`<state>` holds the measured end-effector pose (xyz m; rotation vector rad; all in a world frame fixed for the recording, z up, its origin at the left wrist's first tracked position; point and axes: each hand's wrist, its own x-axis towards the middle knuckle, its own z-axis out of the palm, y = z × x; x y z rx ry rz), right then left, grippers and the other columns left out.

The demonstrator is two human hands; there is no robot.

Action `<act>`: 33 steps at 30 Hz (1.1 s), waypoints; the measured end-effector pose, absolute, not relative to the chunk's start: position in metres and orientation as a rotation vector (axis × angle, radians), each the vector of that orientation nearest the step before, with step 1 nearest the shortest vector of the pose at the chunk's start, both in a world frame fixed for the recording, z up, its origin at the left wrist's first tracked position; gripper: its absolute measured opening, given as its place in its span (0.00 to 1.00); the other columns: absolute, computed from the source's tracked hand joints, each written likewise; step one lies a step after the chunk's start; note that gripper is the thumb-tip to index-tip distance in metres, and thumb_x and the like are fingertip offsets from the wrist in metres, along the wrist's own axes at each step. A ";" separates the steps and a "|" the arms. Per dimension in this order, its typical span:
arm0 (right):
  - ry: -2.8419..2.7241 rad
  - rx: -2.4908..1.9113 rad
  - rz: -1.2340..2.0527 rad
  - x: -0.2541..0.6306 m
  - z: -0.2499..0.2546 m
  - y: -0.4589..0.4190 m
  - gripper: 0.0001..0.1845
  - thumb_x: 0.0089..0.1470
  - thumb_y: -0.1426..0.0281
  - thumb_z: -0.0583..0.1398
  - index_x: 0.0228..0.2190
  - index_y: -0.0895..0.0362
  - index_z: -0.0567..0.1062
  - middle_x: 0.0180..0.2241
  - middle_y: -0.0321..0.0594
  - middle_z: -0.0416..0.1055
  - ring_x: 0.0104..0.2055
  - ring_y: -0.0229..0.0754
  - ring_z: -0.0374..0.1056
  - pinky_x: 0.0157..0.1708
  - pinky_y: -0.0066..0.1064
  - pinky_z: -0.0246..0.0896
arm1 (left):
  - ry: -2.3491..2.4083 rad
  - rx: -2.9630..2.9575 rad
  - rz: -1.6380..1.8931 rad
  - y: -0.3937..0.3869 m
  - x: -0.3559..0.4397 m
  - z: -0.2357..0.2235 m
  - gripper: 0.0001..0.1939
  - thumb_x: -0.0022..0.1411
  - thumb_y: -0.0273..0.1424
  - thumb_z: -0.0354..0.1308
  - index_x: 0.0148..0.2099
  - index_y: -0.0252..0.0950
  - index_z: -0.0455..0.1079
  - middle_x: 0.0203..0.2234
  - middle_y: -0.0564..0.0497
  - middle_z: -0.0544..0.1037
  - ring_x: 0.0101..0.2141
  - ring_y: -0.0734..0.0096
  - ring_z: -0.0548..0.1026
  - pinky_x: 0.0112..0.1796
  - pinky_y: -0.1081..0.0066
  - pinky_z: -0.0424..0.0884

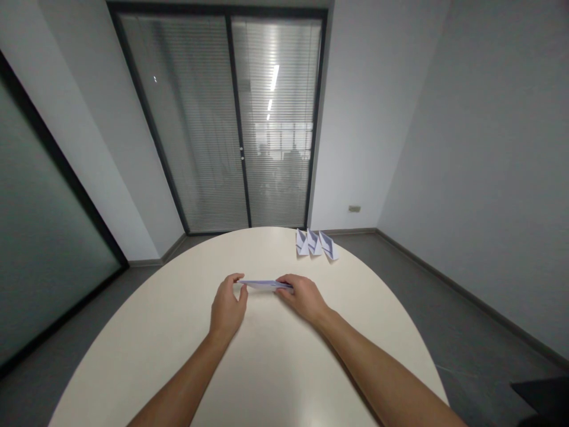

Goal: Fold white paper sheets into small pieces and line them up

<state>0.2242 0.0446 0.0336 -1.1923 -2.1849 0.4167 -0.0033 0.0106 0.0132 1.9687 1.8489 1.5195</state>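
A flat piece of folded white paper (261,284) is held level just above the table, seen nearly edge-on. My right hand (302,295) pinches its right end, thumb below and fingers on top. At the other end, my left hand (229,302) has its fingertips behind the paper's left tip and its thumb at the near side. Beyond my right hand, three folded white paper pieces (313,243) stand side by side near the far edge, with pointed corners and open pockets.
The round cream table (262,367) spans the lower view, its curved edge dropping to a grey floor (444,314). Glass doors with blinds (213,130) stand beyond it. Part of a dark object (542,397) shows at the lower right. A wall socket (354,209) is at the back.
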 end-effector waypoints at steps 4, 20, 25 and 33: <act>-2.230 -1.169 0.354 0.223 0.033 0.044 0.11 0.60 0.68 0.60 0.44 0.49 0.79 0.42 0.37 0.80 0.43 0.44 0.74 0.43 0.32 0.64 | 1.764 2.490 1.422 0.002 0.006 0.022 0.21 0.63 0.28 0.55 0.59 0.39 0.66 0.55 0.41 0.74 0.56 0.51 0.70 0.59 0.50 0.60; -2.365 -0.983 0.313 0.220 0.036 0.039 0.12 0.65 0.64 0.58 0.43 0.50 0.81 0.40 0.39 0.79 0.43 0.42 0.73 0.44 0.30 0.62 | 1.659 2.580 1.090 -0.001 0.014 0.027 0.10 0.68 0.29 0.53 0.39 0.43 0.76 0.34 0.51 0.82 0.38 0.61 0.78 0.59 0.48 0.56; -2.381 -1.042 0.297 0.219 0.036 0.039 0.12 0.65 0.65 0.56 0.42 0.50 0.81 0.40 0.39 0.80 0.43 0.43 0.74 0.43 0.31 0.62 | 1.680 2.580 1.047 -0.001 0.015 0.026 0.09 0.68 0.30 0.53 0.39 0.42 0.75 0.33 0.50 0.82 0.37 0.61 0.77 0.50 0.56 0.64; -2.328 -1.200 0.281 0.228 0.030 0.048 0.12 0.63 0.68 0.57 0.45 0.48 0.79 0.41 0.38 0.81 0.43 0.45 0.75 0.41 0.31 0.63 | 1.783 2.550 1.015 0.002 0.000 0.018 0.08 0.67 0.30 0.54 0.42 0.42 0.76 0.36 0.49 0.83 0.37 0.58 0.77 0.39 0.62 0.65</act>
